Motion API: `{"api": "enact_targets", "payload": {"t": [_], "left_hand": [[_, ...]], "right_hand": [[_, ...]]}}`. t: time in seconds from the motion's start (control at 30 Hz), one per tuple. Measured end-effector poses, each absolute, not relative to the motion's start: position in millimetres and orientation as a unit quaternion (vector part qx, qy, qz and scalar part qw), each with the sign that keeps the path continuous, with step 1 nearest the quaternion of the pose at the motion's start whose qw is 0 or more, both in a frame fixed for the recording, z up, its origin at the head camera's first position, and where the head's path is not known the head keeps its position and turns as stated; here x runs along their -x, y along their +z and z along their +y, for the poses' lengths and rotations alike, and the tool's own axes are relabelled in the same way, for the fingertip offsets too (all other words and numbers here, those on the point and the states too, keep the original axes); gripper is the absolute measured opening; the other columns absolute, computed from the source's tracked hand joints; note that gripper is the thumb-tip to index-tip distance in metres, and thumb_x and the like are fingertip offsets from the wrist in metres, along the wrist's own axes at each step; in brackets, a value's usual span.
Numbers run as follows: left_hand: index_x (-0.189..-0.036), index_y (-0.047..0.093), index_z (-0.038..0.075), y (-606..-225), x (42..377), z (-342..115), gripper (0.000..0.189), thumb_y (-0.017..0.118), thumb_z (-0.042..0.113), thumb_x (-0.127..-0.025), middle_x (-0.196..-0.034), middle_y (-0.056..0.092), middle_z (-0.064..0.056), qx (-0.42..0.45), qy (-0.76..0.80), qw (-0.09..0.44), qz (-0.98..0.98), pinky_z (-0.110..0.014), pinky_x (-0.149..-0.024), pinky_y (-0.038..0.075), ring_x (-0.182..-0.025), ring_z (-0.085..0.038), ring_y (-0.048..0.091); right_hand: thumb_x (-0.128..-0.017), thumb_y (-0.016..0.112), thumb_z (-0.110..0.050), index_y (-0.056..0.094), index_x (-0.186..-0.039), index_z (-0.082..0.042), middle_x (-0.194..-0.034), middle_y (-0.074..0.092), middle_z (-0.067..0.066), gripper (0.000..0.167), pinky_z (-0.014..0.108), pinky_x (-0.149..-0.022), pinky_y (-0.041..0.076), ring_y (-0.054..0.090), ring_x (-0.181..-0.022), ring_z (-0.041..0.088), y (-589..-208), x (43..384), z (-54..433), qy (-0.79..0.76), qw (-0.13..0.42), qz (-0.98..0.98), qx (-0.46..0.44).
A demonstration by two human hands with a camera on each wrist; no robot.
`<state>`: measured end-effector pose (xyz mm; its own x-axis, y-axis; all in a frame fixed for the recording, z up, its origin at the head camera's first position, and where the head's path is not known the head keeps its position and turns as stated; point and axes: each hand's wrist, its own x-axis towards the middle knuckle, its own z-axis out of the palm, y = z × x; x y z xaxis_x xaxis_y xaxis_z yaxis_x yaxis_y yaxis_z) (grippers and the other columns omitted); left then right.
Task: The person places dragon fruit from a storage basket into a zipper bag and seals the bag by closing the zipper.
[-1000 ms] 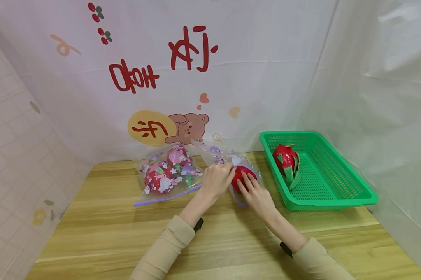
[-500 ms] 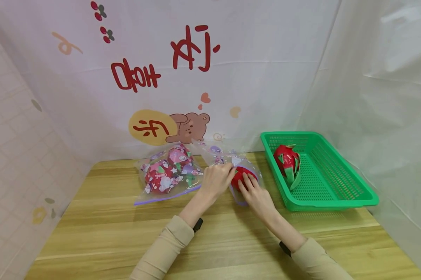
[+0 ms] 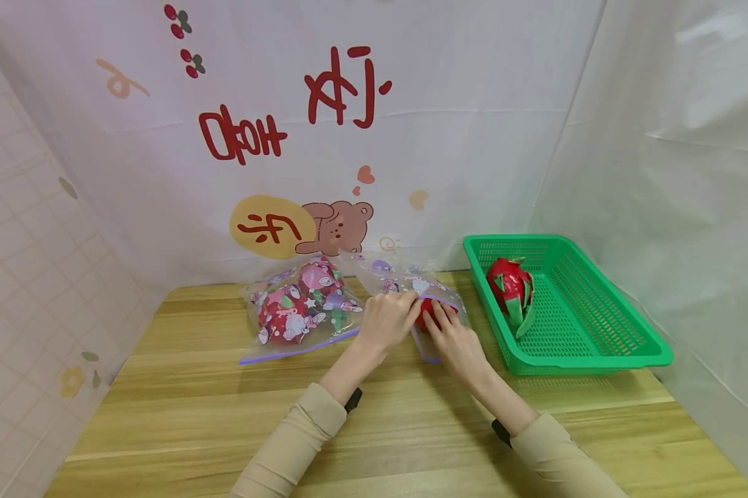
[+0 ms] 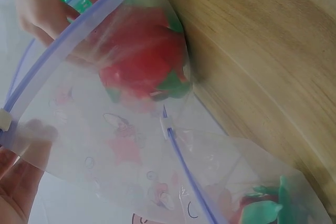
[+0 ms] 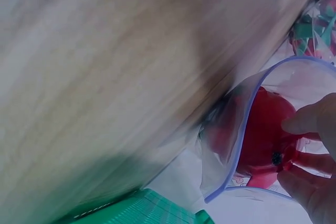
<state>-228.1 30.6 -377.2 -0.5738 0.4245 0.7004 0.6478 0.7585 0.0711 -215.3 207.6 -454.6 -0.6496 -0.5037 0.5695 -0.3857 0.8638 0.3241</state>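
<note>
My left hand point(image 3: 386, 321) pinches the purple-edged mouth of a clear, printed zip bag point(image 3: 428, 354) near its left side. Inside that mouth, my right hand point(image 3: 457, 349) grips a red dragon fruit point(image 5: 265, 121), thumb on one side and fingers on the other around its narrow end. The fruit's green-tipped scales show through the film in the left wrist view, low in the bag over the wood. A white slider point(image 4: 4, 120) sits on the zip beside my left fingers point(image 4: 23, 182).
A second printed zip bag point(image 3: 299, 339), holding dragon fruits, lies on the wooden table point(image 3: 225, 415) to the left. On the right stands a green plastic basket point(image 3: 588, 360) with one dragon fruit point(image 3: 507, 283) against its left side. A printed white sheet point(image 3: 461, 138) hangs behind.
My right hand has moved slightly away from me with the dragon fruit, deeper into the bag, and less of the fruit shows at the mouth. My left hand stays nearly still.
</note>
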Motion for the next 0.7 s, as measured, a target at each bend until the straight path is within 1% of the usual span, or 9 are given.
{"api": "enact_targets", "payload": {"t": [0.13,0.3,0.43,0.6,0.7], "left_hand": [[-0.083,0.070,0.013,-376,228,32,0.014,0.063,0.022,-0.090,-0.063,0.068,0.003,0.307,-0.164,0.342,-0.873,-0.023,-0.042,0.043,-0.048,-0.010,0.056],[-0.080,0.067,0.013,-376,228,32,0.015,0.062,0.022,-0.090,-0.060,0.065,0.004,0.307,-0.162,0.337,-0.875,-0.022,-0.041,0.039,-0.046,-0.009,0.051],[-0.079,0.067,0.013,-377,227,32,0.015,0.063,0.022,-0.090,-0.059,0.064,0.004,0.310,-0.163,0.338,-0.874,-0.021,-0.041,0.038,-0.045,-0.008,0.050],[-0.079,0.066,0.012,-377,227,31,0.014,0.063,0.021,-0.090,-0.060,0.065,0.003,0.312,-0.165,0.340,-0.872,-0.020,-0.040,0.037,-0.045,-0.009,0.052],[-0.079,0.066,0.012,-377,227,30,0.014,0.063,0.021,-0.090,-0.060,0.065,0.003,0.314,-0.165,0.342,-0.870,-0.020,-0.040,0.034,-0.045,-0.009,0.050]], "right_hand": [[-0.075,0.069,-0.003,0.063,-0.120,-0.006,-0.126,0.060,0.020,0.046,0.041,-0.061,0.057,0.058,-0.113,0.036,-455,218,209,-0.083,0.336,-0.906,-0.243],[-0.077,0.069,-0.004,0.064,-0.120,-0.007,-0.125,0.061,0.019,0.044,0.041,-0.059,0.057,0.060,-0.112,0.035,-454,220,208,-0.080,0.330,-0.910,-0.237],[-0.078,0.069,-0.004,0.064,-0.120,-0.007,-0.123,0.062,0.018,0.042,0.041,-0.059,0.057,0.061,-0.109,0.035,-453,222,206,-0.077,0.326,-0.913,-0.235],[-0.078,0.070,-0.005,0.065,-0.119,-0.006,-0.122,0.063,0.018,0.041,0.041,-0.056,0.056,0.062,-0.106,0.035,-451,225,205,-0.070,0.322,-0.915,-0.233],[-0.079,0.070,-0.005,0.064,-0.119,-0.007,-0.120,0.063,0.018,0.041,0.040,-0.052,0.054,0.063,-0.103,0.034,-450,228,205,-0.066,0.322,-0.915,-0.233]]}}
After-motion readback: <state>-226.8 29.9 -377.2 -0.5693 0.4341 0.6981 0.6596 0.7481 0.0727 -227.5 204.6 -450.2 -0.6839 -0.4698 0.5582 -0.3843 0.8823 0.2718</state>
